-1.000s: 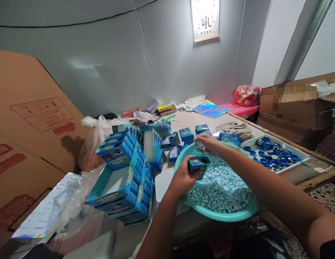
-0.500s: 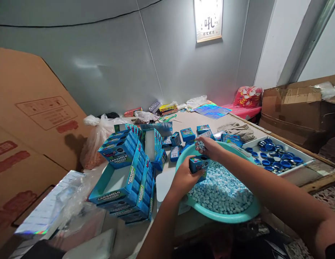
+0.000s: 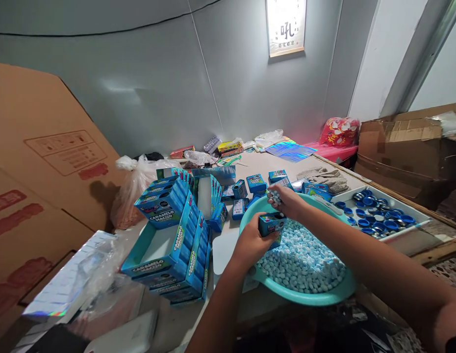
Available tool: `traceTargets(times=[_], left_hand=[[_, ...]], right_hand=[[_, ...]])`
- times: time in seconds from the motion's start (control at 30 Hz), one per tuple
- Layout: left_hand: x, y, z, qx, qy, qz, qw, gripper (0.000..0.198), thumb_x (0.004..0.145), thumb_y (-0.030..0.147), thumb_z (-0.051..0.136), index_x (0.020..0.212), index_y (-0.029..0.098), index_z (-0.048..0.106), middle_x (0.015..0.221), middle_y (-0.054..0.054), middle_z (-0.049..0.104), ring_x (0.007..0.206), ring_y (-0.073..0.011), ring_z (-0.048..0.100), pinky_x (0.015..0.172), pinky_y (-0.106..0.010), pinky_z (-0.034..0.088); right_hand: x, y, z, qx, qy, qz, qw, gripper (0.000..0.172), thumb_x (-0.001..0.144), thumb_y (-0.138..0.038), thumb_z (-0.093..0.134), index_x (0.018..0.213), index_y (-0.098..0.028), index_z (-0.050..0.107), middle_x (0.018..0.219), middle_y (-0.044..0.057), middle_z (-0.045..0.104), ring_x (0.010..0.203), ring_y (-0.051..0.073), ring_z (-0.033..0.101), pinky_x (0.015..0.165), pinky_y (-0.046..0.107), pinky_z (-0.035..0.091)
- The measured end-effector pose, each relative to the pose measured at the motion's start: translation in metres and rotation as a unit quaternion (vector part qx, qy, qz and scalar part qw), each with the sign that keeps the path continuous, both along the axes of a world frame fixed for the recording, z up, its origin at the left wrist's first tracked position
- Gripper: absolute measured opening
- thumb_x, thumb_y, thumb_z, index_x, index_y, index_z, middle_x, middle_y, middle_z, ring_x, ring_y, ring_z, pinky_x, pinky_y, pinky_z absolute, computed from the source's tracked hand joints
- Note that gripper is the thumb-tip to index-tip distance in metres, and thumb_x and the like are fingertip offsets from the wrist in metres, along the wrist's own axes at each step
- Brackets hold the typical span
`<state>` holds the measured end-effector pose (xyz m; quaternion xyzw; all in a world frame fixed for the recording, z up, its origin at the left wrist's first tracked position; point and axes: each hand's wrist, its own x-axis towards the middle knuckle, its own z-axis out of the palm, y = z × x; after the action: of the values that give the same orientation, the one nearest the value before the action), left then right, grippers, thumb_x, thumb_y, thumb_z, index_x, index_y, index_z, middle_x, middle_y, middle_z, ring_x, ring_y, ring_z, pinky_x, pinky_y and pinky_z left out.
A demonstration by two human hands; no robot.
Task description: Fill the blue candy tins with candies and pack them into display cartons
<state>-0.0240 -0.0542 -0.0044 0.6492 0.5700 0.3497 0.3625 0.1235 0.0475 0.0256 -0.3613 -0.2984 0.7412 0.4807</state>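
A small blue box (image 3: 270,226) is gripped in my left hand (image 3: 250,242), over the left side of a turquoise basin (image 3: 309,297). The box's top is open. Just above it, my right hand (image 3: 289,202) is closed around a handful of pale blue candies (image 3: 275,197). One candy shows between this hand and the box opening. Many more pale blue and white candies (image 3: 305,260) lie in the basin. Left of the basin stand stacked blue display cartons (image 3: 165,245), some holding small boxes. Several small blue boxes (image 3: 255,183) lie behind the basin.
A white tray (image 3: 415,228) with blue-rimmed lids stands at the right, near a grey cloth (image 3: 327,180). Plastic bags (image 3: 130,191) and a large cardboard box (image 3: 47,171) are at the left. Brown cartons (image 3: 404,157) stand at the far right.
My right hand has tilted slightly above the box, and a candy now shows at the box opening. The left hand holds the box nearly still. The view has shifted slightly.
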Motion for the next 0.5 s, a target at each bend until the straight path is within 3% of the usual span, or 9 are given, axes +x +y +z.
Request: traceTargets(times=[0.5], left_hand=[[-0.0012, 0.0009, -0.0027, -0.008, 0.006, 0.006, 1.000, 0.060, 0.080, 0.044, 0.078, 0.133, 0.027, 0.057, 0.125, -0.006, 0.069, 0.116, -0.0279, 0.066, 0.106, -0.047, 0.053]], right_hand=[[0.0011, -0.0016, 0.0007, 0.020, -0.019, 0.018, 0.999, 0.010, 0.095, -0.017, 0.058, 0.085, -0.015, 0.057, 0.069, 0.001, 0.055, 0.050, 0.009, 0.051, 0.039, 0.017, 0.037]])
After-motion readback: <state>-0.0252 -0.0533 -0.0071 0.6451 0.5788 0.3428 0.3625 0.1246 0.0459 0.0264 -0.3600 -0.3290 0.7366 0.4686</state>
